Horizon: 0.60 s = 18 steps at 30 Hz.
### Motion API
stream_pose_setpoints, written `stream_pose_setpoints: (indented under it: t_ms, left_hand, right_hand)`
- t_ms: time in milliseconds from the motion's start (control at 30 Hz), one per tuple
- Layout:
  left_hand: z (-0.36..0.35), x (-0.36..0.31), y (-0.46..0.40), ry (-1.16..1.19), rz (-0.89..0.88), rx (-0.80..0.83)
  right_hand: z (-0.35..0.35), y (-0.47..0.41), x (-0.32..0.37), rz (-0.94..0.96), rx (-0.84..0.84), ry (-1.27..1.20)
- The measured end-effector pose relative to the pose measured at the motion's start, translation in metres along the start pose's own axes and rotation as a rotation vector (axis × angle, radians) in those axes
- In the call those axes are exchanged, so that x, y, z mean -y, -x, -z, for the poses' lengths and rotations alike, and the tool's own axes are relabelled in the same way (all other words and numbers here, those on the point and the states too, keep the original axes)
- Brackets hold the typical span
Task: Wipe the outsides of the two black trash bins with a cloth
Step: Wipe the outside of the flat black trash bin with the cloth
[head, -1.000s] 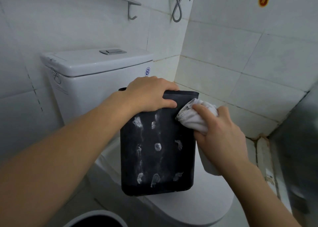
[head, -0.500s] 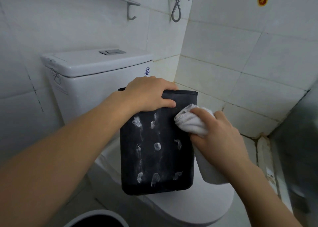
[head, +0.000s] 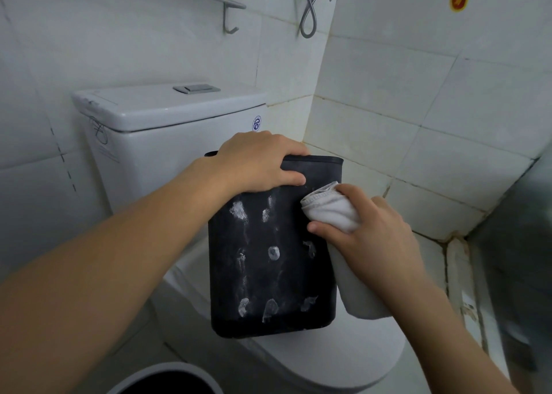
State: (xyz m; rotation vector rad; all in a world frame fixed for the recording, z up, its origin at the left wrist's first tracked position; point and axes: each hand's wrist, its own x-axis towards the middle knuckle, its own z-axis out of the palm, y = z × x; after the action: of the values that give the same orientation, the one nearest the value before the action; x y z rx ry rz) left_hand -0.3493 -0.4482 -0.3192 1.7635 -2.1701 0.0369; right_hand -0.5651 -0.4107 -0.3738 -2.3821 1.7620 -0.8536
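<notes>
A right hand [head: 376,238] grips a bunched white cloth [head: 330,211] against the upper right face of a black trash bin [head: 268,253] streaked with white smudges. The left hand [head: 260,162] clamps the bin's rim, holding it above a closed white toilet [head: 343,354]; its inside is hidden.

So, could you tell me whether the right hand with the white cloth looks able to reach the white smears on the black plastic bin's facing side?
Probably yes: the right hand presses the white cloth at the black plastic bin's upper right, and the white smears lie uncovered beside it. The left hand only grips the rim.
</notes>
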Motion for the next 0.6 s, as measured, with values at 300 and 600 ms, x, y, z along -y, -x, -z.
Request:
stream_pose_setpoints:
  t_ms: [300,600]
  left_hand:
    - [0.002,-0.003,0.003,-0.006,-0.011,-0.010]
    - [0.003,-0.005,0.004,-0.004,-0.004,0.000]
  right_hand:
    - [0.003,-0.006,0.008,0.034,-0.137,-0.017]
    - [0.003,0.012,0.006,0.059,-0.046,0.121]
